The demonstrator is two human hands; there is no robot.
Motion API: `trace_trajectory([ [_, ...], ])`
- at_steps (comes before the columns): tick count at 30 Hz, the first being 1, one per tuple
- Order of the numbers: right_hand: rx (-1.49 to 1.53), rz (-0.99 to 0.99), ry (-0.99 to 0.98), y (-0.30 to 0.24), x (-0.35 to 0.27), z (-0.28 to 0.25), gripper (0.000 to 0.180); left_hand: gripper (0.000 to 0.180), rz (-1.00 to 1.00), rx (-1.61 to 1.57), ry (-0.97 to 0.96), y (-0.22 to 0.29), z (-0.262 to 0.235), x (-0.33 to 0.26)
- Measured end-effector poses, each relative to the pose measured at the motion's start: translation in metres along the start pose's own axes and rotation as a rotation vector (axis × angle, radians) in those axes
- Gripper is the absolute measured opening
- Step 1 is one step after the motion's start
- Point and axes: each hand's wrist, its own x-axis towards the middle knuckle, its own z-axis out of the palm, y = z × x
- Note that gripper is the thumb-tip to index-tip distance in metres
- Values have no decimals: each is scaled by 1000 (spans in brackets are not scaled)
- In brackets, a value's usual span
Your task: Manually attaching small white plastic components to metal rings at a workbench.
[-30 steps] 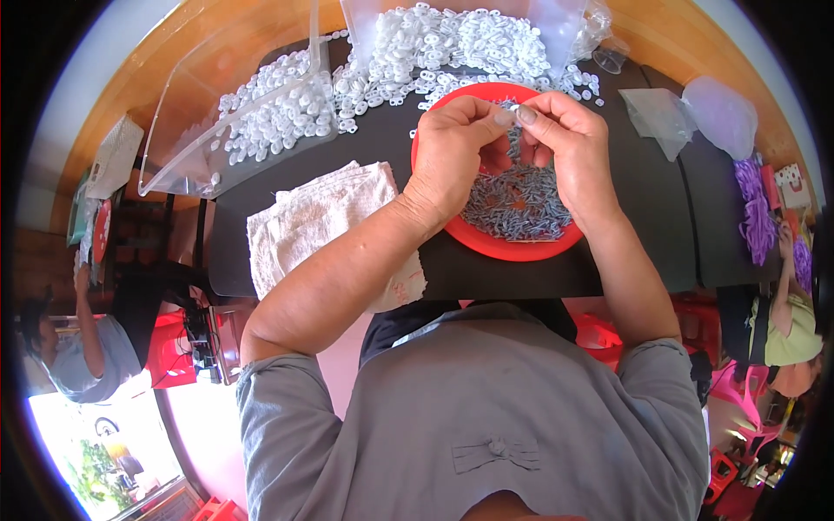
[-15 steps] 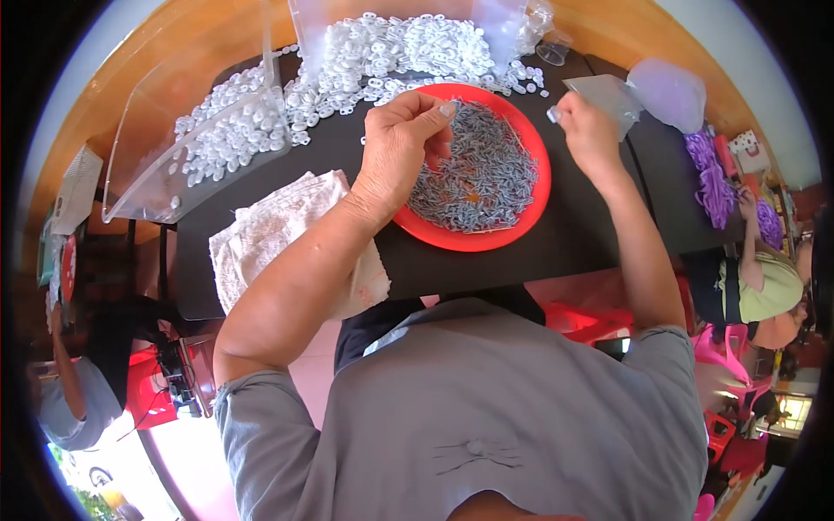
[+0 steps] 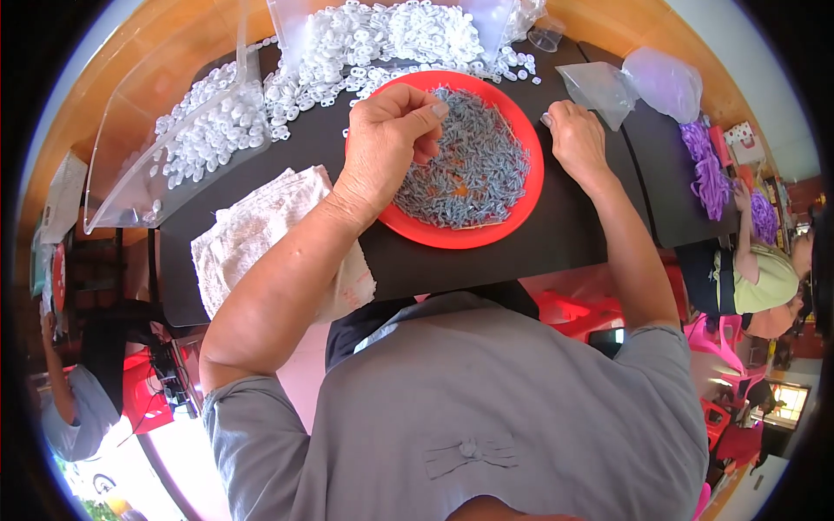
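Observation:
A round red plate (image 3: 532, 187), heaped with small grey screw-like pieces (image 3: 469, 165), lies before me on the dark table. My left hand (image 3: 391, 143) is above the plate's left side, thumb and fingers pinched together; what they hold, if anything, is too small to make out. To the right of the plate, my right hand (image 3: 575, 143) is closed with a small whitish piece (image 3: 546, 120) at its fingertips. Many white plastic pieces with holes (image 3: 382, 39) are piled beyond the plate, and more (image 3: 217, 126) lie at the far left.
A folded whitish cloth (image 3: 261, 234) lies left of the plate. Clear plastic bins (image 3: 113, 182) hold white pieces. Clear bags (image 3: 599, 91) and purple cord (image 3: 711, 174) lie to the right. Other people sit at the far left (image 3: 82, 408) and far right (image 3: 764, 282).
My right hand has moved slightly down and left and turned its knuckles up. My left hand stays pinched above the plate. The whole view has shifted a little.

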Motion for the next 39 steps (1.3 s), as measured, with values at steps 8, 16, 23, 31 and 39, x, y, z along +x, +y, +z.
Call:
trace_trajectory([
  [8, -20, -89, -48, -1, 4, -6, 9, 15, -31, -2, -14, -2, 0, 0],
  [16, 54, -102, -147, 10, 12, -3, 11, 16, -13, 5, 5, -5, 0, 2],
  [23, -19, -156, -119, 5, 14, -6, 11, 15, -24, -2, -14, -5, 0, 1],
  [31, 1071, 422, -414, 20, 34, -26, 24, 7, 10, -14, -52, -8, 0, 1],
  [39, 1312, 131, -524, -76, 38, -82, 24, 23, 327, 105, -200, -7, 8, -5],
])
